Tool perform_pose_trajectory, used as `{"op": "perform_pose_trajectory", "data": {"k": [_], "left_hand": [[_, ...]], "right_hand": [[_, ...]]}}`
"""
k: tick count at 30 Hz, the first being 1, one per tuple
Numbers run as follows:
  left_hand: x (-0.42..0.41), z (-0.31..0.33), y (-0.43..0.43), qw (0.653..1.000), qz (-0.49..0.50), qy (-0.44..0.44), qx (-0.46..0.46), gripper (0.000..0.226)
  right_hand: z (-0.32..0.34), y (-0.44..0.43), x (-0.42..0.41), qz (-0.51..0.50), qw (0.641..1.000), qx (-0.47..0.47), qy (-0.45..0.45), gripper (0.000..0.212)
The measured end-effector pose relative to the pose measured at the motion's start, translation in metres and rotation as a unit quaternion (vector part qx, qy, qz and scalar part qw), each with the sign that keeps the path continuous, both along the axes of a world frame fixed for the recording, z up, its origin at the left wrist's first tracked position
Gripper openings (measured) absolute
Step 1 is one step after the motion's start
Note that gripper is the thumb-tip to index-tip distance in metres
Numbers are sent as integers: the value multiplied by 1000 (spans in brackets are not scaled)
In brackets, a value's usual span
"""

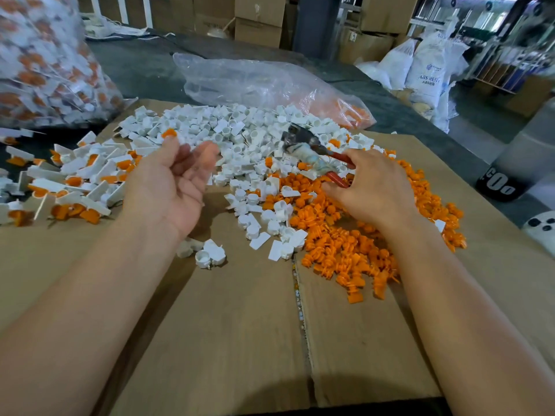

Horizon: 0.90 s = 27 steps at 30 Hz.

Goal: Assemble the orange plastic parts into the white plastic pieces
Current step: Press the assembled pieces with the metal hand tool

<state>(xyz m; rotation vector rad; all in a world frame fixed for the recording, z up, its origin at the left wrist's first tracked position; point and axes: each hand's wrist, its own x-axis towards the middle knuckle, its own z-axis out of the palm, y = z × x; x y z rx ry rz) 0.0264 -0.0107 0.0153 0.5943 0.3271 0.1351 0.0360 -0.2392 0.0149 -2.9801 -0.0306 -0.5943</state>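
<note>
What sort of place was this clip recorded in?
Probably a factory or warehouse floor used for hand assembly: stacked cardboard boxes behind, white sacks printed ABS at the right, and bulk heaps of white pieces and orange parts on a flattened cardboard sheet.

Factory/whse floor: stacked cartons (pixel 259 18), resin sacks (pixel 426 67), bulk plastic parts (pixel 240 139).
</note>
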Motion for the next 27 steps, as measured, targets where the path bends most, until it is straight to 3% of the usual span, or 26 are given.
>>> {"op": "perform_pose_trajectory", "data": {"k": [8, 12, 14, 17, 20, 21, 27], "left_hand": [[1, -1, 16, 992, 81, -40, -85, 34], [1, 0, 11, 999, 40, -18, 4, 17], [1, -1, 7, 988, 0, -5, 157, 7], [-5, -8, -3, 895, -38, -35, 442, 13], [-12, -14, -10, 730, -34, -113, 673, 27], [-13, -15, -10, 695, -39, -116, 709, 29], [-11, -16, -9, 558, -125, -100, 814, 29]], "right_hand": [[-1, -14, 5, -62, 996, 27, 67, 60], [-2, -17, 6, -69, 992, 47, 95, 61], [-3, -18, 7, -72, 991, 33, 105, 68], [-3, -19, 9, -68, 991, 25, 113, 75], [-5, -21, 10, -67, 988, 33, 132, 80], [-6, -21, 11, -66, 987, 39, 138, 81], [-9, -22, 13, -51, 983, 61, 168, 86]]}}
